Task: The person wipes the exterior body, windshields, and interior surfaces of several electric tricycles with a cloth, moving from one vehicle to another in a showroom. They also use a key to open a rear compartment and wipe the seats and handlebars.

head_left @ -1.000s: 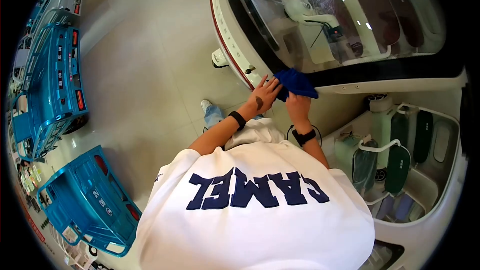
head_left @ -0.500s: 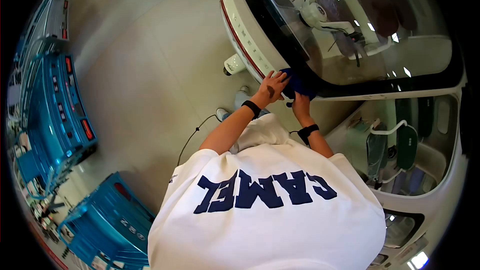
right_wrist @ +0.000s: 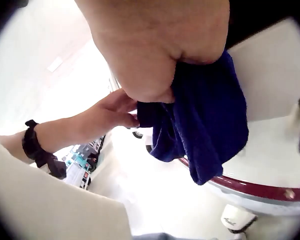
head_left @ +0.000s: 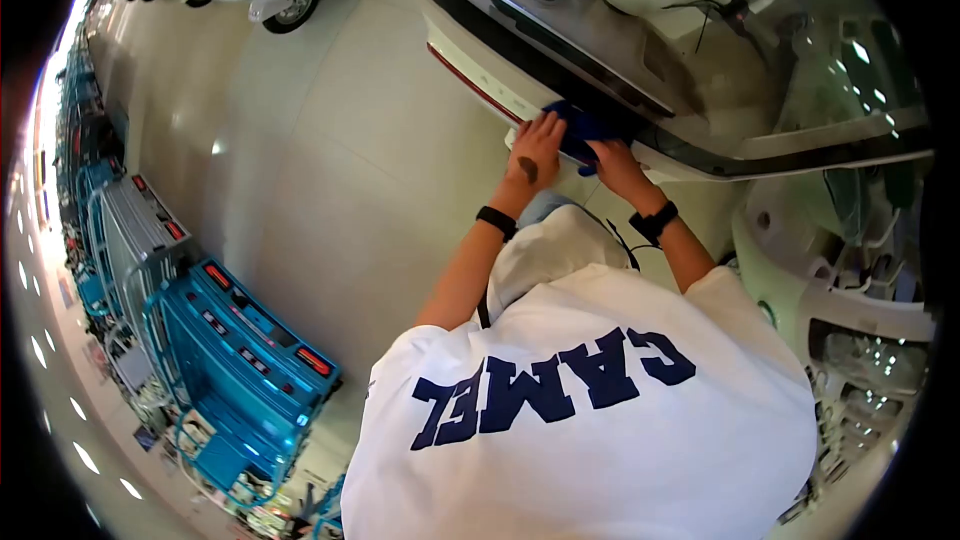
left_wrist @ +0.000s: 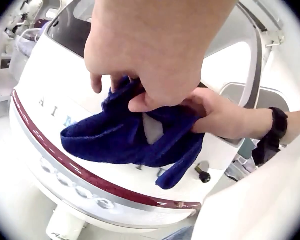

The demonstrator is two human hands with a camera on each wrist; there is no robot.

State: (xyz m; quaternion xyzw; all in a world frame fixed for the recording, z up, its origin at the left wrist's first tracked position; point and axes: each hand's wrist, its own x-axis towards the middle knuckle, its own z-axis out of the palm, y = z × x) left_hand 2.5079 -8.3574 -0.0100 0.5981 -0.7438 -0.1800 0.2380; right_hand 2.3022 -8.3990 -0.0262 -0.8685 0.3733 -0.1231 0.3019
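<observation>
A dark blue cloth [left_wrist: 115, 135] hangs in loose folds between the two hands, over the white tail of a small vehicle [head_left: 475, 70]. My left hand [head_left: 535, 155] grips its left part, the thumb on top in the left wrist view and some fingertips hidden behind the folds. At the cloth's right part, my right hand [head_left: 622, 172] holds it, with the thumb along its edge and most fingers covered. A pale patch shows among the folds. In the right wrist view the cloth [right_wrist: 210, 120] drapes below the right hand, close to the white panel.
A dark red strip [left_wrist: 90, 172] runs along the vehicle's tail beneath the letters. A small black-tipped lock knob [left_wrist: 204, 175] sits to the right of the cloth. Blue cargo tricycles [head_left: 240, 340] stand to the left, and another white vehicle [head_left: 840, 260] is at the right.
The head view has turned, bringing more blue tricycles and a parked wheel into sight. The left fingers, earlier spread at the cloth's edge, now lie closer together on it. Both hands stay at the cloth.
</observation>
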